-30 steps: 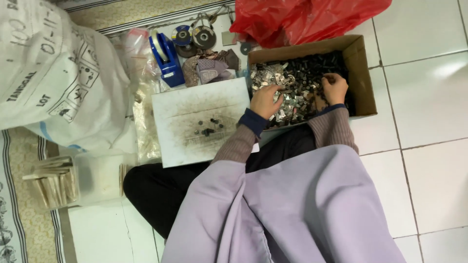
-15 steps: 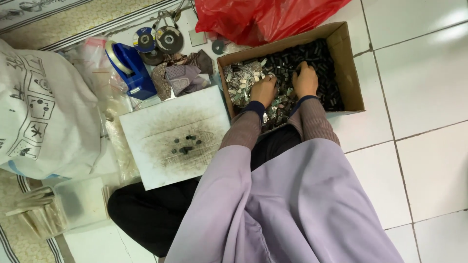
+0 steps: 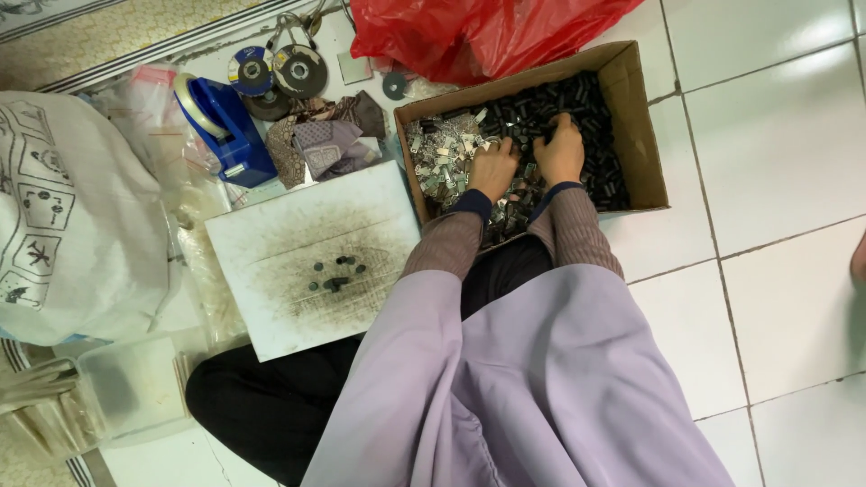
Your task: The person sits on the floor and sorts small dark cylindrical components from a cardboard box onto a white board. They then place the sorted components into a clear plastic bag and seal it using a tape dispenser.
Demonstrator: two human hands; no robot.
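Two hands: left hand (image 3: 493, 169), right hand (image 3: 559, 153); brown cardboard box (image 3: 642, 135).

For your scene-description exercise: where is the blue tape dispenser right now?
In the head view, the blue tape dispenser stands on the floor at upper left, between the white sack and the crumpled cloths, just above the stained white board.
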